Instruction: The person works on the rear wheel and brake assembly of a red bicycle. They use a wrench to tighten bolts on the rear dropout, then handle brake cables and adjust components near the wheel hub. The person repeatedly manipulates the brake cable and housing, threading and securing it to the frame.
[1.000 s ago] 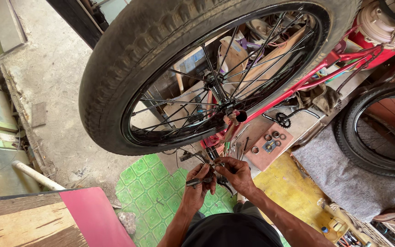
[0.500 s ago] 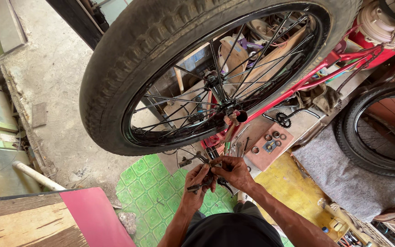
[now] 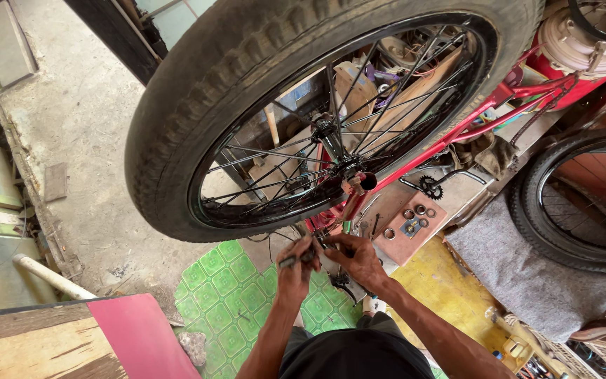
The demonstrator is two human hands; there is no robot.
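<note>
A big bicycle wheel with a black tyre [image 3: 198, 91] and thin spokes stands upside down above my hands, on a red frame [image 3: 471, 119]. Its hub [image 3: 331, 137] sits at the centre. Just under the rim, my left hand [image 3: 294, 270] grips a dark slim tool [image 3: 296, 260]. Beside it, my right hand [image 3: 355, 256] has its fingers closed around a small dark metal part at the frame's lower end. The two hands almost touch.
A pink board [image 3: 408, 228] with small rings and nuts lies right of my hands. Green patterned floor [image 3: 229, 295] lies below, yellow floor [image 3: 450, 302] to the right. A second wheel [image 3: 583, 196] leans over a grey cloth [image 3: 527, 274]. A wooden plank with a red sheet [image 3: 135, 337] sits lower left.
Both hands have drawn slightly closer together under the rim; the wheel's spokes have turned a little. Everything else stays put.
</note>
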